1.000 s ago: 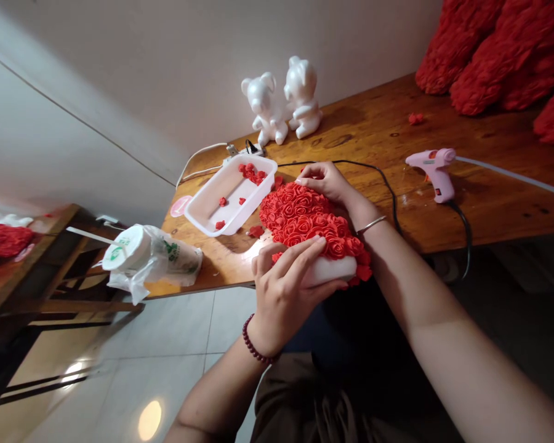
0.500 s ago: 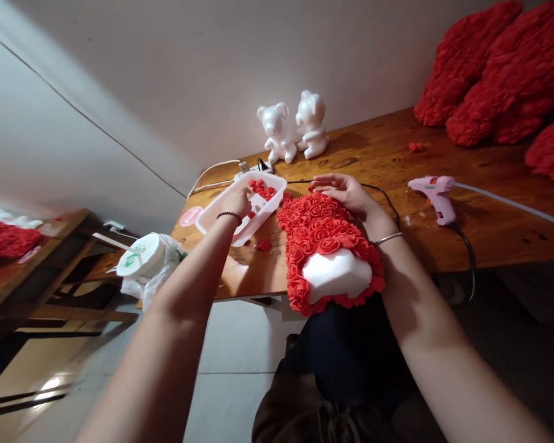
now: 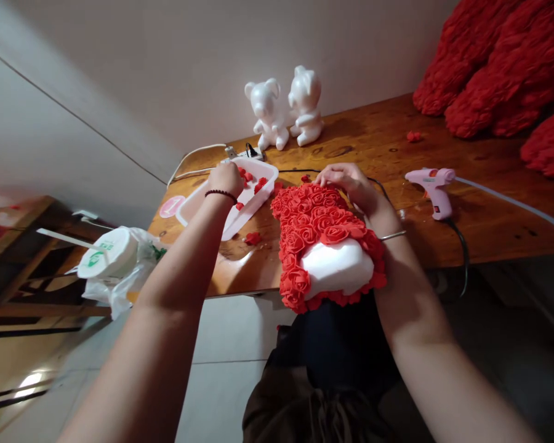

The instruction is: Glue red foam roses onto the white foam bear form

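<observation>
A white foam shape covered in red foam roses (image 3: 321,227) leans on the near edge of the wooden table (image 3: 489,203), its bare white end (image 3: 337,267) toward me. My right hand (image 3: 346,181) rests curled on its far top, holding it steady. My left hand (image 3: 225,178) reaches into a white plastic tray (image 3: 198,206) with loose red roses (image 3: 258,181); the fingers curl down and are hidden behind the knuckles, so what they hold cannot be seen.
A pink glue gun (image 3: 431,187) with a black cord lies right of the rose shape. Two white foam bears (image 3: 284,111) stand at the wall. Finished red rose pieces (image 3: 503,67) pile up at the far right. A bagged cup with a straw (image 3: 108,258) sits at the table's left end.
My left hand let go of the foam shape's white end and reached out into the tray. My right hand stayed on the shape's top.
</observation>
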A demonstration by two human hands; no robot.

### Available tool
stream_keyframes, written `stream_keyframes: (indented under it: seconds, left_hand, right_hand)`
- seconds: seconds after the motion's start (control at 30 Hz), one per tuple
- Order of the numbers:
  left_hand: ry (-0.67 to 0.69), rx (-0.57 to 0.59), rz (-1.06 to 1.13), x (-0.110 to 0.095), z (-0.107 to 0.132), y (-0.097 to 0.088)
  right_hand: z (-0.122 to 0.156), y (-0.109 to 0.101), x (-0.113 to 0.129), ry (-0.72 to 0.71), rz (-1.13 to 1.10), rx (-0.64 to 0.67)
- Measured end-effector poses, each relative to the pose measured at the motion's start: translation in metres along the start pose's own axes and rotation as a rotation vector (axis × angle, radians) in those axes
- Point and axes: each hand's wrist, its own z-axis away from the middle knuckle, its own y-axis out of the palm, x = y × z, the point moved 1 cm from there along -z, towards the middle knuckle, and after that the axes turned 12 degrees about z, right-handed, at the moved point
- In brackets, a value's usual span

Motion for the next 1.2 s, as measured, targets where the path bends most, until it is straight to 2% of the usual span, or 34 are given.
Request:
stream_keyframes:
  seconds: [0.03,0.1,0.13,0.2,0.23,0.3,0.37,0.5,0.63,0.97,1.2]
  left_hand:
    - [-0.028,-0.023,-0.041,-0.008,0.001,-0.003]
    - [-0.036,-0.093,-0.075,-0.035,0.022,-0.015]
    - [0.003,-0.064,-0.022,-0.051,0.042,-0.021]
    - [0.089,0.005,0.237,-0.085,0.087,-0.030]
    - [0.106,0.074,0.323,-0.098,0.109,-0.032]
    - [0.125,0.075,0.416,-0.115,0.143,-0.030]
    - [0.132,0.044,0.418,-0.118,0.160,-0.023]
    - [0.151,-0.001,0.337,-0.108,0.164,-0.007]
    - [0.180,-0.043,0.285,-0.105,0.164,-0.003]
    - [0.352,0.027,0.121,-0.109,0.166,-0.001]
    - [0.525,0.045,0.132,-0.106,0.169,0.005]
  right_hand:
    - [0.001,0.001,0.001,0.008,0.036,-0.007]
    - [0.002,0.005,0.004,0.031,0.065,-0.006]
    - [0.003,0.007,0.004,0.038,0.061,-0.002]
    - [0.004,0.010,0.006,0.048,0.064,0.006]
    - [0.004,0.011,0.006,0.051,0.073,0.007]
    - [0.004,0.013,0.007,0.051,0.102,0.006]
    - [0.003,0.015,0.007,0.047,0.129,0.003]
    - [0.001,0.017,0.003,0.023,0.140,-0.016]
    - [-0.001,0.018,-0.001,0.017,0.125,-0.035]
    - [-0.004,0.021,-0.005,0.007,0.171,-0.050]
    - [-0.004,0.025,0.000,-0.043,0.187,-0.056]
